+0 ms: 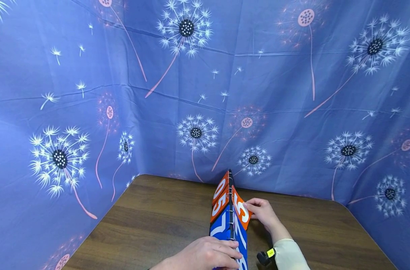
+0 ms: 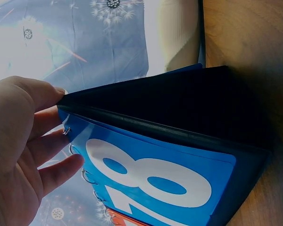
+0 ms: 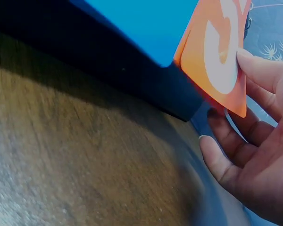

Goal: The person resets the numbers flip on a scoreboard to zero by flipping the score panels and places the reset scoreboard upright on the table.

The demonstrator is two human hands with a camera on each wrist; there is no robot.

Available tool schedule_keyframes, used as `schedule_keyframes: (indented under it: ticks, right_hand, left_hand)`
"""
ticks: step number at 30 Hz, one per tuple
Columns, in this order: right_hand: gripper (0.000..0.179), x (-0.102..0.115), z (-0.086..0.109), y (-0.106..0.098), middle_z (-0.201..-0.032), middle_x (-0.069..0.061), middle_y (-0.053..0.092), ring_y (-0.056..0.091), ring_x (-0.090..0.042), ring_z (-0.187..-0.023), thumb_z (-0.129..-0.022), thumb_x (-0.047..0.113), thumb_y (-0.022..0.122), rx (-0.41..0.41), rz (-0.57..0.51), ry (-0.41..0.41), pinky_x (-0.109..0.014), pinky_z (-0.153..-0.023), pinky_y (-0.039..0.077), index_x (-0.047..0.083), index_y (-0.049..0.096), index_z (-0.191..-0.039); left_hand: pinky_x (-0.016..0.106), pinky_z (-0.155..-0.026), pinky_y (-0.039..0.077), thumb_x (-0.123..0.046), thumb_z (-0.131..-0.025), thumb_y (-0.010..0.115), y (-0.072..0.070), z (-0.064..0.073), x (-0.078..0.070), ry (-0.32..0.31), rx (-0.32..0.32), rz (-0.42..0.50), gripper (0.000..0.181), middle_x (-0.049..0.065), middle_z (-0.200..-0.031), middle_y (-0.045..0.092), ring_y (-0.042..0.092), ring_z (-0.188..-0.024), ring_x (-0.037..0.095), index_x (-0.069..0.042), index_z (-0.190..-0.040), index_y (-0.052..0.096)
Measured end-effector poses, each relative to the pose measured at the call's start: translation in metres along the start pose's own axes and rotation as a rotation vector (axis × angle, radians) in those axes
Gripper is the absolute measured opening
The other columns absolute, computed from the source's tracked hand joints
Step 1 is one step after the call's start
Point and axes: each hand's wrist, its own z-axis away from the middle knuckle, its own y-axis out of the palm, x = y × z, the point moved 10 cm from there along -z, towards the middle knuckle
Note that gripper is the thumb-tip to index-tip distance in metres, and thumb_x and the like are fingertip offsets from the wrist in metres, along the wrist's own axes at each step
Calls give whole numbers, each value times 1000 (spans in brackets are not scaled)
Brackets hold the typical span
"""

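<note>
A flip scoreboard [image 1: 231, 217] stands tent-like on the table, its ringed ridge running away from me. Orange number cards hang at the far end and blue ones at the near end. My left hand [image 1: 210, 253] grips the near end of the ridge; in the left wrist view its thumb lies on the black backing board [image 2: 179, 103], with the fingers across by the rings and a blue 8 card [image 2: 141, 165]. On the right side, my right hand [image 1: 264, 215] pinches the edge of an orange card [image 3: 198, 68] with a white digit, lifted off the board.
The brown wooden table [image 1: 151, 210] reaches back to a blue dandelion-print cloth [image 1: 218, 86] that hangs behind and at both sides. A small black device with a yellow label [image 1: 266, 257] sits at the right wrist by the pale sleeve [image 1: 289, 255].
</note>
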Motion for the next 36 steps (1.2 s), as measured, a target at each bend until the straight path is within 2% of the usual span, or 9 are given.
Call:
schedule_keyframes:
  ticks: [4,9,12,15,18,22,26,32,36]
  right_hand:
    - [29,1,0,-6,-100,-9,73,68,-20,-82,-93,27,77,-47,-13,14,-33,-71,62,1,75,-106]
    - [34,-1,0,-15,-89,-3,69,65,-17,-74,-97,36,72,-34,-82,53,-28,-64,58,2,70,-101]
    - [33,-3,3,-18,-84,0,70,66,-16,-69,-98,41,70,36,-156,90,-25,-61,57,9,66,-99]
    - [22,1,9,-18,-90,1,75,73,-14,-73,-102,36,65,179,-254,84,-26,-66,61,15,64,-105]
    - [13,12,18,-19,-101,1,77,77,-15,-84,-107,23,55,328,-414,45,-31,-73,63,19,66,-113]
    - [37,33,29,-23,-115,-1,76,77,-18,-97,-111,10,36,484,-645,-35,-35,-82,64,18,68,-126]
    - [50,60,38,-27,-132,-5,70,74,-23,-111,-111,4,21,583,-809,-125,-41,-91,61,11,57,-145]
    - [52,96,49,-28,-143,-6,60,70,-26,-121,-112,7,20,562,-875,-207,-43,-99,57,9,24,-163]
    - [51,118,57,-27,-146,-5,56,68,-24,-124,-111,7,21,527,-850,-288,-45,-100,57,15,30,-160]
  left_hand:
    - [18,-115,40,-32,-103,63,1,0,1,-8,11,7,34,-3,-139,69,50,-144,5,-15,-131,70]
    - [18,-115,41,-30,-103,64,1,-1,0,8,3,5,32,-2,-140,68,50,-144,5,-14,-130,70]
    - [18,-115,40,-30,-103,64,0,-1,0,9,-5,15,32,-1,-139,69,51,-143,6,-13,-129,71]
    - [18,-115,41,-31,-103,63,1,0,1,-1,-3,21,33,-2,-140,68,51,-143,5,-13,-130,70]
    - [18,-115,41,-33,-103,63,1,1,2,-17,0,31,35,-3,-141,67,51,-143,4,-14,-131,70]
    - [19,-114,42,-34,-102,64,0,1,2,-22,-6,35,35,-5,-142,67,51,-143,4,-15,-131,70]
    - [18,-115,41,-32,-101,65,-2,1,-1,4,-28,5,34,-5,-140,68,52,-142,4,-15,-130,70]
    - [18,-115,41,-28,-100,68,-5,0,-5,54,-73,-22,30,-1,-135,71,55,-140,8,-13,-126,72]
    - [19,-114,42,-26,-100,68,-5,-1,-5,60,-85,-6,28,1,-133,72,56,-140,9,-12,-124,73]
